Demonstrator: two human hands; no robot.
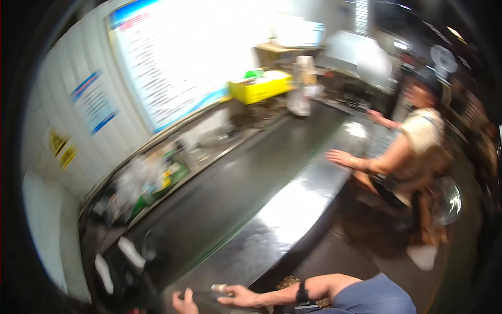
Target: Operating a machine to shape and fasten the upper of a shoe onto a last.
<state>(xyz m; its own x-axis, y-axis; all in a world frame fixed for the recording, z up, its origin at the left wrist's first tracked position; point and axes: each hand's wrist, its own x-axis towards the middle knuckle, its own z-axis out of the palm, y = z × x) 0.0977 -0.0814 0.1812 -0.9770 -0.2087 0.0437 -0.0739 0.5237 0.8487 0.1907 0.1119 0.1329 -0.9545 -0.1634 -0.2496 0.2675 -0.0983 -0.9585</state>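
"Metal-topped worktable [261, 236], where did we see it?"
"Ahead of the left hand [184, 303] and right hand [242, 296], which were near its closest end; whether they gripped anything, we could not tell."

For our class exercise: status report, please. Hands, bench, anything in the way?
Left hand, right hand: near end of bench, grip too blurred to tell. Bench: dark, shiny. Possible obstacle: co-worker's hand, on its right edge.
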